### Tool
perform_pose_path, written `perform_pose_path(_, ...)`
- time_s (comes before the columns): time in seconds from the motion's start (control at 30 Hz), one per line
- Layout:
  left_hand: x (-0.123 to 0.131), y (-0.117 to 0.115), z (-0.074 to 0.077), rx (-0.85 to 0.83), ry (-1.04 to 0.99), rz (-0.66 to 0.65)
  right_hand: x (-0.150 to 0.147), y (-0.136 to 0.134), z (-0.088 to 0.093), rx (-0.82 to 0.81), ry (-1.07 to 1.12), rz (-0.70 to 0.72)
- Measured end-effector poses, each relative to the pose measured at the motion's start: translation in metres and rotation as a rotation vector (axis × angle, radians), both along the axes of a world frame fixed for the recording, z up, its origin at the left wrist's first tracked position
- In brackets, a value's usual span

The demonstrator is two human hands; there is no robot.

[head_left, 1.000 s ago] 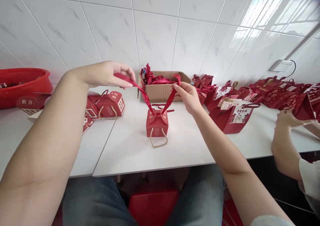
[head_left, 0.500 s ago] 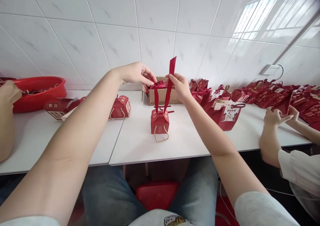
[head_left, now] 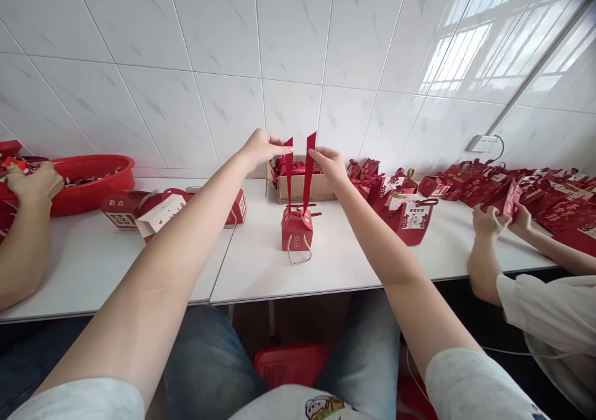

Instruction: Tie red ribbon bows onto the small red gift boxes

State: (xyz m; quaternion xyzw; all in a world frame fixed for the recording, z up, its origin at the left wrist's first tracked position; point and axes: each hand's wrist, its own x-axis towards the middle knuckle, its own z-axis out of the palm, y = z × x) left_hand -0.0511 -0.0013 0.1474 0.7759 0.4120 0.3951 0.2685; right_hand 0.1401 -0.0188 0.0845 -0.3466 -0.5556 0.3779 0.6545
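Left hand [head_left: 259, 147], right hand [head_left: 328, 159]: fingers of each pinched on one end of dark red satin ribbon [head_left: 308, 175]. Ends, spread wide a second ago, now drawn upright, side by side. Ribbon runs down into top of small red paper gift box [head_left: 297, 232], mid white bench [head_left: 261, 271], before brown cardboard carton [head_left: 298, 188].

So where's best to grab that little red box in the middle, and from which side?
Probably its flat side walls, coming in low from left and right: the red box stands upright, the ribbon pinched by left hand and right hand rises from its top, and the rope handle hangs limp in front.
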Motion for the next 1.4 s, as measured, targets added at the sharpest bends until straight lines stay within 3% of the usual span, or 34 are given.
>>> perform_pose_path(0.33,0.005,-0.011,0.018,0.043,0.0,0.04,0.005,-0.004,0.004,-0.015,-0.012,-0.015)
perform_pose_path(0.77,-0.004,-0.003,0.02,0.074,-0.022,-0.064,0.002,-0.01,0.013,0.004,-0.014,0.052)
perform_pose_path(1.4,0.0,-0.008,0.013,0.12,-0.001,-0.074,-0.017,-0.013,0.019,-0.02,-0.081,0.132)
